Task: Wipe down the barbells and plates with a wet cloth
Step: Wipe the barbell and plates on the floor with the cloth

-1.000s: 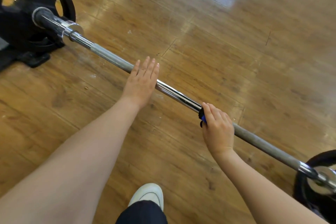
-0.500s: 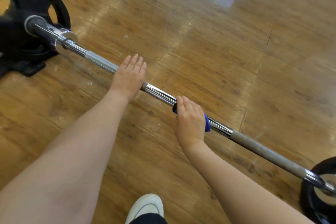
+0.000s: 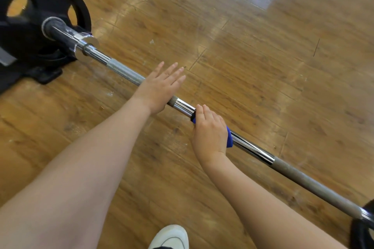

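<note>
Two hands are on the bar (image 3: 253, 148), which runs across the floor (image 3: 242, 66) from the upper left corner down to the lower right edge. My right hand (image 3: 210, 135) has its grip curled over the bar's shiny middle section, pinching the blue cloth (image 3: 229, 137) against the steel; cloth pokes out on both sides of the hand. My left hand (image 3: 159, 89) lies on the bar just up from the right one, grip spread, fingers straight and pointing away from me, the heel of the palm pressing on the dull knurled part where it meets the chrome. A short stretch of bare chrome shows between the two hands.

At the upper left end, the sleeve (image 3: 66, 36) juts out over a black plate (image 3: 46, 0) that rests against other black gear on the floor; how that gear is stacked I cannot tell. At the lower right edge, another black plate (image 3: 362, 232) sits on the bar's far end, mostly cut off by the frame.

My white shoe (image 3: 172, 236) shows at the bottom edge, between my forearms. The floor is worn wood with scuffs and pale specks.
</note>
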A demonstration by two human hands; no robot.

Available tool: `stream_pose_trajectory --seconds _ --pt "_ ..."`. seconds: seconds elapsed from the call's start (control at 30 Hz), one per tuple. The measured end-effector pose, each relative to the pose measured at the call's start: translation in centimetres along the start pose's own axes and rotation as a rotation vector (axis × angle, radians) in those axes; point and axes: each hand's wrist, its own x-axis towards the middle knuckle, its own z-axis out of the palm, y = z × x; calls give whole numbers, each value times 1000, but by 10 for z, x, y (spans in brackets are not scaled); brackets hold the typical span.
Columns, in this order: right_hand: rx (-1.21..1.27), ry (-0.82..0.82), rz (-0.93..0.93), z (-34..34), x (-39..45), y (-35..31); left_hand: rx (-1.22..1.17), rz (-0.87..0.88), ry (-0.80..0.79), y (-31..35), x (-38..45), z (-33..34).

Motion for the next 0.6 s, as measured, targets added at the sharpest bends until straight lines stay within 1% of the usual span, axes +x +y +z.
stream_pose_trajectory --seconds 0.07,0.13,0.2,0.23,0.33,0.43,0.47,0.5,0.6 --pt "36 -26 -8 3 11 -15 -55 -50 153 6 -5 13" --pt "32 -29 -27 9 27 -32 -52 -75 205 11 -8 13" --pt "42 -24 -26 13 38 -43 -37 -49 106 10 -6 10" --pt "54 -26 -26 15 40 -42 -37 -31 1 8 -3 7" --pt "59 5 -43 15 24 -20 -50 25 -88 3 8 -5" --pt "24 88 -73 8 0 6 -37 128 -262 -1 17 -11" --pt "21 109 -70 7 -4 10 -40 131 -288 -2 19 -14" --pt "21 112 -55 6 -4 10 -52 115 -282 -3 19 -15" --pt "21 79 -35 11 10 -6 -76 46 -205 0 14 -12"
